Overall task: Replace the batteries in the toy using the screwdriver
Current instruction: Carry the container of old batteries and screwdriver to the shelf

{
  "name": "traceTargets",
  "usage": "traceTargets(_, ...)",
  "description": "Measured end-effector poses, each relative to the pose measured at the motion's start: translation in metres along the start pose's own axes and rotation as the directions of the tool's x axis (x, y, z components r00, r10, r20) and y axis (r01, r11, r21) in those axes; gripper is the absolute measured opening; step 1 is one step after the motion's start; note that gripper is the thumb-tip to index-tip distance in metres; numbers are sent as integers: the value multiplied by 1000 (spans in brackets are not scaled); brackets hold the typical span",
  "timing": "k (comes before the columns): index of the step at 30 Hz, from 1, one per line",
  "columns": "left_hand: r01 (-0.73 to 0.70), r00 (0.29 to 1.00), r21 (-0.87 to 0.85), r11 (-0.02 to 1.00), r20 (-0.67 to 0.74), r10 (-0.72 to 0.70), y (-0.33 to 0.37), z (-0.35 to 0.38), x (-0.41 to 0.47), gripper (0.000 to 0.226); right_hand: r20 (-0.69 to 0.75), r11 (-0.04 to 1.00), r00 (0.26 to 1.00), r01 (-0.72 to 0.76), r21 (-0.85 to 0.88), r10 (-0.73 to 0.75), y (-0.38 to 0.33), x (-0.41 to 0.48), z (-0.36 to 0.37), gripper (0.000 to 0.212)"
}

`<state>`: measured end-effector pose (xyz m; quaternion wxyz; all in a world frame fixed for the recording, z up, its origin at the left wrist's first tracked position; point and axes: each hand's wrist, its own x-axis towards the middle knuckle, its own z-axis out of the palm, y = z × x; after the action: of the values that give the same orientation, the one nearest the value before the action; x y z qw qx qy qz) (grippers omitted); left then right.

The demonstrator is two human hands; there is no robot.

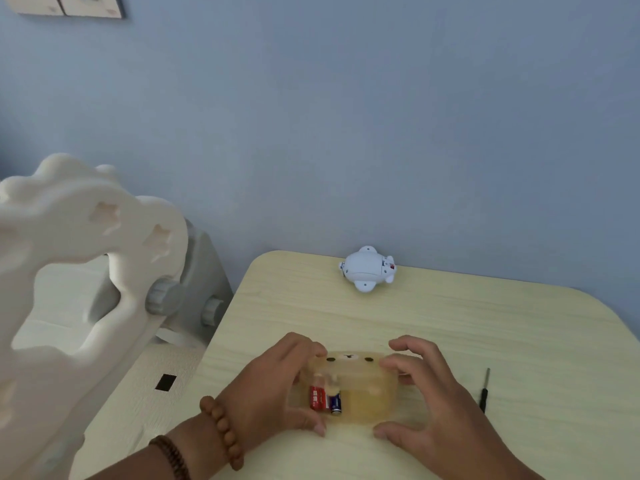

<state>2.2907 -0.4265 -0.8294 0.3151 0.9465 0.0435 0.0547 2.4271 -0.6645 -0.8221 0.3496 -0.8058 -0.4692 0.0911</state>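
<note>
Both hands: left hand (273,382) and right hand (426,386) curl round the ends of the see-through box (363,386).
Batteries (325,401): inside the box, left part.
Toy (367,268): on the table (450,317), by the wall, well apart.
Screwdriver (485,389): just right of the right hand.
Advice: pin the base down and lift the lid level so nothing spills.

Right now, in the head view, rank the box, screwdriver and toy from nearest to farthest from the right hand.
1. Box: gripped by the right hand, on its left.
2. Screwdriver: lying on the table, just right of the hand, not touching it.
3. Toy: at the table's far edge.
</note>
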Motion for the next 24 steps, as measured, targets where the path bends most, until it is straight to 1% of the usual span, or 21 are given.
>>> traceTargets(2,-24,1000,23,999,10,24,-1,0,2,77,10,1000,1000,-3,21,2,-1,-3,-1,64)
traceTargets(4,-54,998,43,998,19,54,-2,-1,3,78,10,999,1000,14,39,-15,1,-2,0,52)
traceTargets(6,-71,997,42,997,35,69,-2,-2,3,80,6,998,1000,5,64,-5,3,1,1,47)
traceTargets(7,-63,997,32,998,36,62,-2,-3,2,79,7,996,1000,-18,89,17,3,3,2,48)
traceTargets(9,-39,999,6,999,8,39,-1,-3,1,69,29,990,998,-61,130,57,4,6,2,51)
traceTargets(11,-32,999,-3,999,-21,32,0,-3,3,56,62,987,995,-83,137,75,4,7,1,56)
traceTargets(12,-33,999,0,999,-23,33,0,-3,3,56,85,988,993,-89,128,78,4,8,0,60)
traceTargets(13,-25,999,-11,1000,-21,25,1,-3,4,61,111,989,990,-94,114,82,3,10,0,65)
traceTargets(15,22,999,-79,997,-24,-24,0,-3,5,80,151,990,983,-114,86,100,2,13,-1,80)
traceTargets(16,28,999,-94,995,-23,-31,0,-3,6,83,165,990,980,-124,74,110,1,15,-1,86)
traceTargets(17,20,1000,-88,996,-19,-22,-1,-3,7,81,176,989,977,-131,67,117,1,16,-1,88)
traceTargets(20,24,1000,-87,996,-3,-25,-2,-4,11,70,209,987,968,-151,58,136,1,22,-3,83)
traceTargets(24,39,999,-31,999,24,-38,-5,-6,17,68,255,984,953,-175,19,164,1,29,-6,78)
